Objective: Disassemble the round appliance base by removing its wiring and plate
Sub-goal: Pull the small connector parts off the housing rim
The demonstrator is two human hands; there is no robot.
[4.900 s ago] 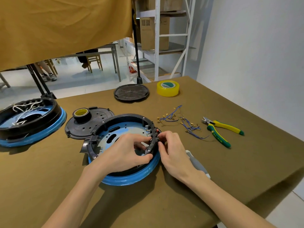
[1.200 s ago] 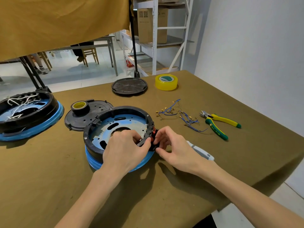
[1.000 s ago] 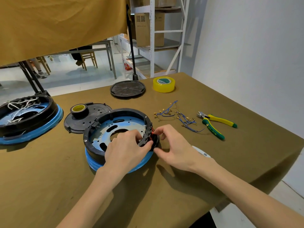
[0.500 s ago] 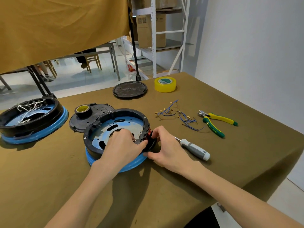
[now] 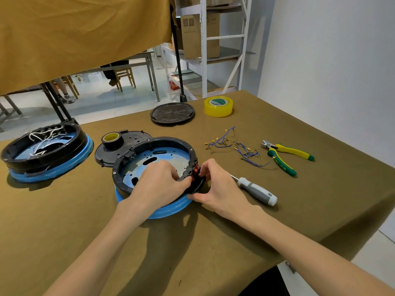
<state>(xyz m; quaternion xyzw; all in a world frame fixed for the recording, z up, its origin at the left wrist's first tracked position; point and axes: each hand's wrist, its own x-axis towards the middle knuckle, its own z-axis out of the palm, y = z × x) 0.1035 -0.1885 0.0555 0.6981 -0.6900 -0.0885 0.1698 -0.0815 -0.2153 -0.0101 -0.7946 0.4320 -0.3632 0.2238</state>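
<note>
The round appliance base (image 5: pixel 136 155), a black ring on a blue rim, lies in the middle of the table with its blue metal plate (image 5: pixel 164 153) showing inside. My left hand (image 5: pixel 158 185) reaches into the ring and its fingers grip the right side of the black ring. My right hand (image 5: pixel 215 185) pinches a small black and orange part (image 5: pixel 197 175) on the outside of that same spot. Loose blue wires (image 5: pixel 237 147) with gold terminals lie on the table to the right.
A grey-handled screwdriver (image 5: pixel 255 190) lies just right of my right hand. Yellow-green pliers (image 5: pixel 285 155) sit beyond it. A second base (image 5: pixel 46 153) with white wires is at far left. A black cover (image 5: pixel 119 149) with a tape roll, a black disc (image 5: pixel 172 114) and yellow tape (image 5: pixel 218 106) stand behind.
Both hands have stayed at the right side of the ring. My right hand slid a little lower along the rim, uncovering the screwdriver. The base turned slightly.
</note>
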